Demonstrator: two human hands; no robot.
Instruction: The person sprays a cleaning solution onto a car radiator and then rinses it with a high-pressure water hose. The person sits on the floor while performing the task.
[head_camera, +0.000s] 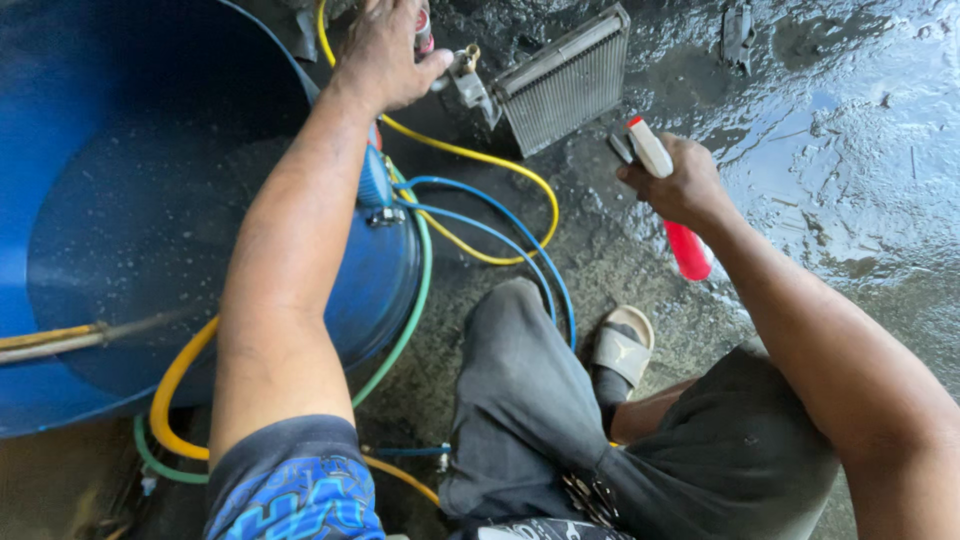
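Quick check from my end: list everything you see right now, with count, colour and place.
Tub: one, blue, left, wet inside.
Finned coil: one, silver-grey, top centre on the wet floor.
Coil fitting: one, metal, at the coil's left end.
Spray bottle: one, red with white nozzle, right of centre.
Hoses: several, yellow, blue, green, between tub and knee.
Sandal: one, grey, centre.
Left hand: top, gripping a small object beside the fitting.
Right hand: holding the spray bottle.

Drum (120, 200) left; hoses (480, 190) between drum and finned core (565, 80).
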